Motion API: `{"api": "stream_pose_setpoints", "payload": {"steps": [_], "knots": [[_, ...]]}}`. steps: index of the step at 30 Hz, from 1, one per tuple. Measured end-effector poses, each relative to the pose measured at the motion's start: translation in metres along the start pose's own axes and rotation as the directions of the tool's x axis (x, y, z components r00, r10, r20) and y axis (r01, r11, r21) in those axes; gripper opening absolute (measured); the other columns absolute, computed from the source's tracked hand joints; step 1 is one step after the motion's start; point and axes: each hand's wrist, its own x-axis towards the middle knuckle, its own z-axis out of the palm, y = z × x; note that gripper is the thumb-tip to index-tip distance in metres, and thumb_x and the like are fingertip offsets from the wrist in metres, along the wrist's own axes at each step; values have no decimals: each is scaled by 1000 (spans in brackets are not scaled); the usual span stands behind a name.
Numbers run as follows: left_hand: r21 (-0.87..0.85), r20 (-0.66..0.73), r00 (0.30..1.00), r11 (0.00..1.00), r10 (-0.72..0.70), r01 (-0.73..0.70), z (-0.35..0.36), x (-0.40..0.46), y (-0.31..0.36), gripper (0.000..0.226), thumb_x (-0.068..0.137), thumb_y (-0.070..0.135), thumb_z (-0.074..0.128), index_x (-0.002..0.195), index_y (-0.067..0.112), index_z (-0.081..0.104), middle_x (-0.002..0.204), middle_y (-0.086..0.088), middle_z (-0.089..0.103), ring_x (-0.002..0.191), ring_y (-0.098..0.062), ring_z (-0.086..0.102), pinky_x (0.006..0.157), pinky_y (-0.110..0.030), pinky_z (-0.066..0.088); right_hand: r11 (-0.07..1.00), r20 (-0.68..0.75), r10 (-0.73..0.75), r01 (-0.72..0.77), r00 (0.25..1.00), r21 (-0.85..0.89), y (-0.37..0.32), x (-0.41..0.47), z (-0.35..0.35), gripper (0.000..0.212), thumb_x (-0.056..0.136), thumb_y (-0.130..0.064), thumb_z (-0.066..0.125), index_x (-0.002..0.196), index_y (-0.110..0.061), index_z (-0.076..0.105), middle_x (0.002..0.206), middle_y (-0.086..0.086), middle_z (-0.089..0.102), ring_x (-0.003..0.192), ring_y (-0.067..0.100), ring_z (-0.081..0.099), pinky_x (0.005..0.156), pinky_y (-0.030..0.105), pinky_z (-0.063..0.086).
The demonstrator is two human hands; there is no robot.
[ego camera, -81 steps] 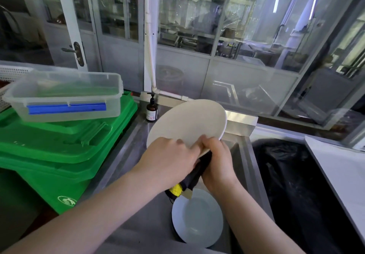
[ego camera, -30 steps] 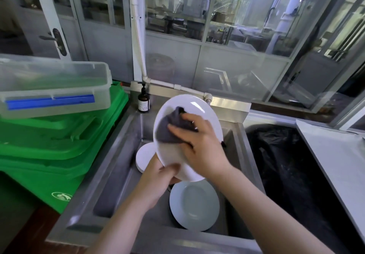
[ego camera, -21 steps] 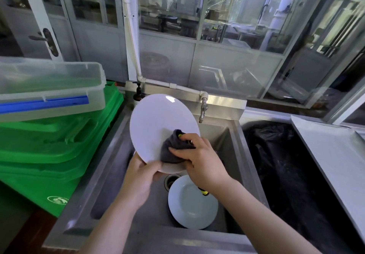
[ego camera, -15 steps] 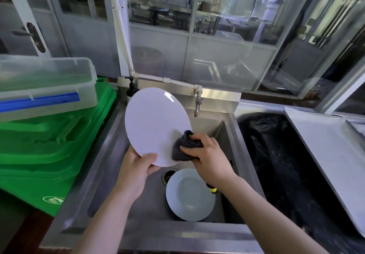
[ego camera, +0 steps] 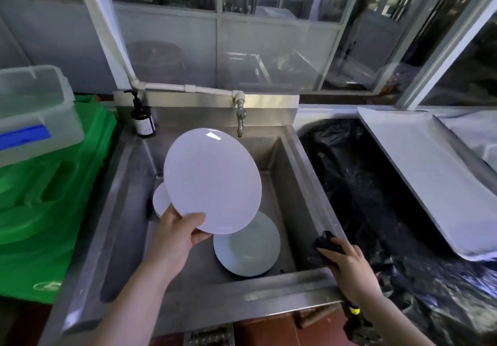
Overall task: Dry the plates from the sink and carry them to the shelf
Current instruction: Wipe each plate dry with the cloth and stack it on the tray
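the left hand [ego camera: 178, 234] holds a white dinner plate [ego camera: 212, 178] tilted up above the steel sink [ego camera: 309, 173], its thumb lying across the plate's face near the lower rim and the fingers hidden behind, so it reads as a pinch on the edge. the right hand [ego camera: 347, 262] rests at the sink's right rim with its fingers laid over a dark cloth [ego camera: 325, 244], bunched beneath them; whether they are gripping it or just pressing it down i cannot tell. two more plates are in the basin: a pale plate [ego camera: 247, 251] flat on the bottom below the held one, and a small white plate [ego camera: 160, 202] half hidden behind it at the left. the held plate looks rigid, glossy and breakable, probably slick if damp, and fairly heavy for a one-handed edge pinch. a safer hold for carrying would likely be both hands at opposite rims, or a palm under the base.
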Motion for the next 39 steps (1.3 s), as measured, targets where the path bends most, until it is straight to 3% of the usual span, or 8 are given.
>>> {"api": "stream_pose_setpoints", "payload": {"steps": [8, 11, 15, 20, 24, 28, 32, 39], "knots": [[44, 72, 994, 996, -82, 78, 5, 10, -13, 42, 68, 10, 60, 101, 36, 69, 109, 9, 71, 101, -18, 67, 65, -31, 58, 995, 129, 100, -96, 987, -41, 1, -18, 29, 47, 91, -33, 56, 135, -46, 48, 153, -18, 29, 140, 14, 31, 106, 33, 37], [64, 111, 987, 992, -120, 113, 10, 13, -17, 45, 67, 11, 60, 108, 29, 65, 111, 7, 71, 101, -20, 66, 65, -31, 58, 954, -13, 199, -191, 980, 231, -15, -17, 18, 44, 88, -31, 64, 131, -34, 56, 140, -9, 51, 132, 15, 43, 106, 34, 37], [62, 211, 961, 983, -180, 170, 22, 16, -22, 45, 66, 10, 62, 108, 26, 65, 105, 4, 73, 92, -15, 70, 62, -29, 57, 359, 144, 374, -286, 916, 888, -56, -13, -26, 32, 95, -24, 57, 126, -31, 56, 103, -2, 73, 86, 10, 69, 70, 22, 54], [116, 359, 892, 962, -274, 249, 37, 11, -33, 40, 68, 11, 60, 103, 27, 70, 102, 0, 74, 90, -15, 70, 63, -29, 56, -37, 313, 218, -313, 924, 949, -82, -10, -52, 26, 102, -38, 40, 119, -30, 59, 88, 10, 73, 70, 28, 68, 52, 25, 49], [130, 427, 839, 941, -338, 313, 41, 4, -47, 38, 69, 8, 61, 92, 34, 75, 99, 1, 74, 88, -16, 71, 63, -31, 58, -17, 284, 251, -289, 925, 957, -82, -9, -36, 26, 101, -23, 46, 119, -7, 54, 89, 15, 60, 76, 31, 59, 68, 45, 49], [110, 365, 848, 922, -384, 371, 41, 6, -66, 34, 83, -6, 55, 101, 19, 71, 94, -2, 75, 81, -18, 72, 57, -29, 57, -37, 270, 254, -270, 929, 962, -71, -7, -22, 20, 99, -17, 47, 115, -13, 58, 77, 10, 52, 58, 21, 50, 46, 26, 41], [176, 306, 878, 928, -368, 328, 58, 17, -81, 38, 86, -2, 55, 119, 16, 58, 105, -4, 73, 88, -18, 71, 61, -29, 57, -133, 280, 231, -255, 932, 958, -47, 7, -15, 20, 98, -18, 49, 107, -22, 66, 83, 14, 45, 67, 27, 39, 54, 31, 34], [217, 293, 895, 935, -337, 280, 157, 57, -105, 52, 87, 11, 57, 135, 29, 50, 122, -3, 67, 107, -26, 65, 82, -35, 54, -231, 290, 291, -227, 912, 946, 58, 41, -37, 21, 97, -17, 52, 101, -26, 70, 86, 4, 71, 65, 19, 66, 49, 29, 51]]}}
